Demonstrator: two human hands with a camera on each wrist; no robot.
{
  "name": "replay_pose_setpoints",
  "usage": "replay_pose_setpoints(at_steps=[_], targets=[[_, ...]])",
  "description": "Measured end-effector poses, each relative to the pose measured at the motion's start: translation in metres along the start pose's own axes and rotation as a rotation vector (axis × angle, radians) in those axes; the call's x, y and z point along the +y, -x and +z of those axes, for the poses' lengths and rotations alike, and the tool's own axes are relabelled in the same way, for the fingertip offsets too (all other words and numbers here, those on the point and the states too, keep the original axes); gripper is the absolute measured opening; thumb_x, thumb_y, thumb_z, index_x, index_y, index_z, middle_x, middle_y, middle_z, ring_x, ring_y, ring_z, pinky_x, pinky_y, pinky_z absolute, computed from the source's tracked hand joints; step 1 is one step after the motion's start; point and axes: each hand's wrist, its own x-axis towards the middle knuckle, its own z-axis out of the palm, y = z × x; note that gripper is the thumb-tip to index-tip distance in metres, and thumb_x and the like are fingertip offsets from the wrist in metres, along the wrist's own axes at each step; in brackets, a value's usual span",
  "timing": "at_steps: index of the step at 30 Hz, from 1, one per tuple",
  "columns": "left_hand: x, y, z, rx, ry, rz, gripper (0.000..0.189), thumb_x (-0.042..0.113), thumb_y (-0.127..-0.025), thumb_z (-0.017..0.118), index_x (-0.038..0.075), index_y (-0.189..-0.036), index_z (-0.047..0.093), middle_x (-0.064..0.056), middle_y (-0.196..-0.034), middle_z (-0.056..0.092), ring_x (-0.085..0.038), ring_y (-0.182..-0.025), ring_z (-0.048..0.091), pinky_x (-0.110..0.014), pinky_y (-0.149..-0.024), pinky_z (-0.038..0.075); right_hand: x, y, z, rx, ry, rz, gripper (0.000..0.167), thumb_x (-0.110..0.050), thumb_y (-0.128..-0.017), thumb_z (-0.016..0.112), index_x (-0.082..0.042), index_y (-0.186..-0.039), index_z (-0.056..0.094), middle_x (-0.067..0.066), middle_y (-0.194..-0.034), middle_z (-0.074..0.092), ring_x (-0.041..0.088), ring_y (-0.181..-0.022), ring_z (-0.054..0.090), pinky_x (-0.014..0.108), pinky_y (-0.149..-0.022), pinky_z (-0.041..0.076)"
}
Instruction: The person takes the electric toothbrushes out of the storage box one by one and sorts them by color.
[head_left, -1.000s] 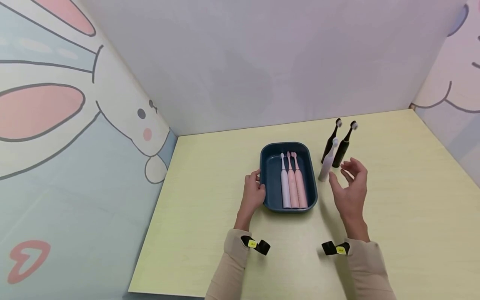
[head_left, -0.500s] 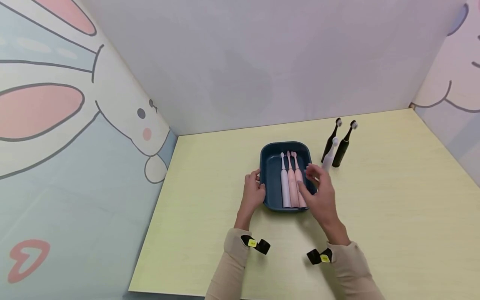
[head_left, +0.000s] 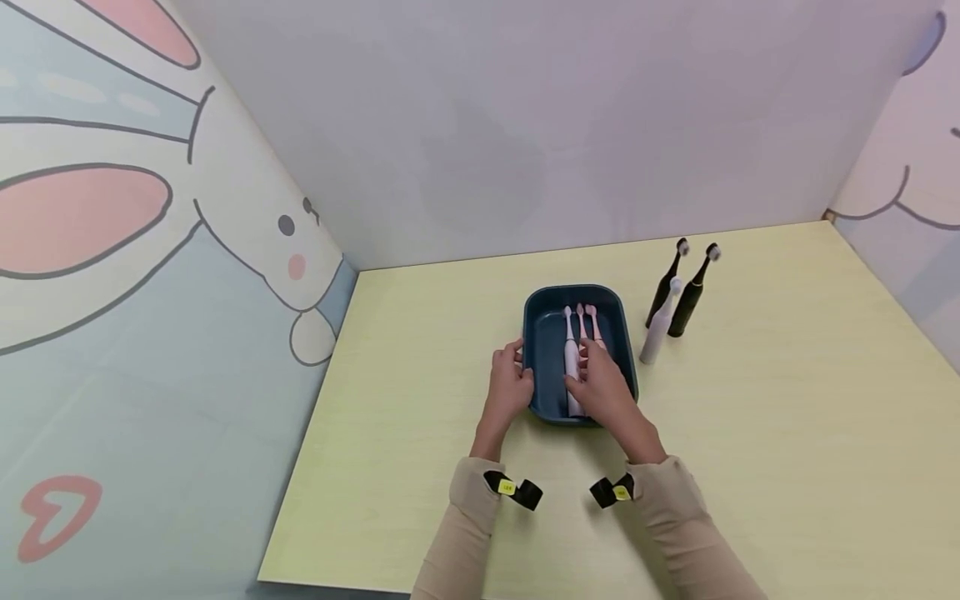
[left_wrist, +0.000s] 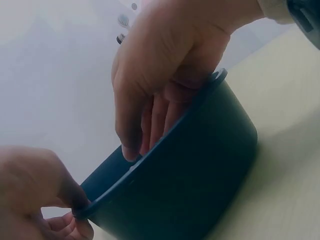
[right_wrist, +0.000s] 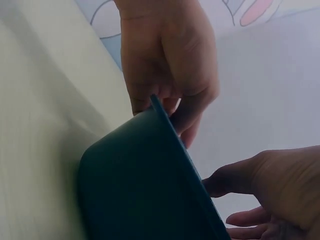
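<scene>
A dark blue tray stands on the table, holding a lilac electric toothbrush and two pink electric toothbrushes side by side. My left hand grips the tray's left rim, thumb and fingers on either side of the wall in the left wrist view. My right hand reaches into the tray over the toothbrush handles, thumb over the lilac one and fingers over the pink ones. The tray wall hides its fingertips in the right wrist view; I cannot tell whether they pinch a handle.
Right of the tray, a lilac electric toothbrush stands upright in front of two upright black electric toothbrushes. The pale yellow table ends at a grey back wall. A rabbit mural covers the left wall.
My right hand has moved left, from beside the standing lilac toothbrush, across the tray's right rim and down over the toothbrushes inside. The left hand has kept its grip.
</scene>
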Motion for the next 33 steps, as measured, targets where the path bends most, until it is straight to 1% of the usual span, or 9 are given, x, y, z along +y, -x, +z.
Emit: replay_pose_setpoints(at_steps=[3,7,11,17,20,25,29,33], targets=[[0.000,0.000,0.000,0.005,0.006,0.026,0.050,-0.002,-0.090,0.052,0.004,-0.139,0.045,-0.011,-0.107,0.047,-0.015,-0.078,0.049,-0.027,-0.071,0.045,-0.001,-0.002,0.003,-0.006,0.056,-0.007,0.068,-0.016,-0.089,0.063,0.003,-0.144,0.029,0.026,-0.132,0.049,0.034,-0.110,0.056,0.050,-0.092,0.047],[0.000,0.000,-0.001,0.010,0.009,0.053,0.049,-0.003,-0.089,0.052,0.002,-0.137,0.046,-0.012,-0.105,0.047,-0.014,-0.075,0.049,-0.026,-0.069,0.045,-0.004,-0.005,0.006,-0.012,0.116,-0.009,0.067,-0.016,-0.089,0.063,0.006,-0.143,0.030,0.028,-0.134,0.048,0.036,-0.114,0.053,0.052,-0.095,0.045],[0.001,0.000,-0.001,0.007,0.007,0.054,0.050,-0.003,-0.088,0.052,0.001,-0.138,0.046,-0.012,-0.105,0.047,-0.013,-0.074,0.050,-0.026,-0.069,0.045,-0.007,-0.009,0.009,-0.029,0.190,0.002,0.066,-0.016,-0.089,0.064,0.007,-0.142,0.032,0.029,-0.138,0.044,0.038,-0.121,0.049,0.053,-0.099,0.041],[0.001,0.000,-0.002,0.000,-0.001,0.039,0.050,-0.002,-0.089,0.052,0.002,-0.138,0.046,-0.012,-0.106,0.047,-0.013,-0.074,0.050,-0.026,-0.069,0.045,-0.013,-0.014,0.017,-0.080,0.261,0.058,0.066,-0.017,-0.089,0.064,0.007,-0.142,0.032,0.029,-0.138,0.044,0.036,-0.118,0.050,0.050,-0.100,0.042],[0.001,0.001,-0.002,-0.002,-0.008,0.033,0.050,-0.002,-0.089,0.052,0.002,-0.138,0.046,-0.012,-0.106,0.047,-0.013,-0.074,0.050,-0.026,-0.069,0.045,-0.016,-0.014,0.024,-0.093,0.309,0.047,0.063,-0.018,-0.090,0.064,0.009,-0.139,0.034,0.029,-0.133,0.047,0.036,-0.114,0.052,0.049,-0.097,0.044],[0.001,0.002,-0.002,-0.007,0.005,0.015,0.050,-0.002,-0.089,0.051,0.003,-0.139,0.045,-0.012,-0.107,0.047,-0.013,-0.075,0.050,-0.026,-0.069,0.045,-0.016,-0.014,0.037,-0.074,0.362,0.001,0.058,-0.017,-0.089,0.065,0.011,-0.132,0.039,0.028,-0.123,0.051,0.034,-0.105,0.054,0.047,-0.092,0.046],[0.001,0.002,-0.002,-0.006,0.012,0.014,0.050,-0.002,-0.090,0.051,0.003,-0.139,0.045,-0.012,-0.107,0.047,-0.013,-0.075,0.050,-0.026,-0.069,0.045,-0.016,-0.015,0.041,-0.058,0.395,0.003,0.057,-0.018,-0.089,0.065,0.011,-0.131,0.040,0.027,-0.119,0.053,0.033,-0.103,0.054,0.046,-0.091,0.047],[0.001,0.003,-0.002,-0.003,0.019,0.028,0.049,-0.002,-0.089,0.051,0.002,-0.138,0.046,-0.012,-0.106,0.047,-0.013,-0.073,0.049,-0.026,-0.067,0.045,-0.019,-0.018,0.043,-0.042,0.423,0.020,0.057,-0.019,-0.089,0.064,0.012,-0.130,0.041,0.027,-0.115,0.054,0.033,-0.099,0.056,0.045,-0.087,0.049]])
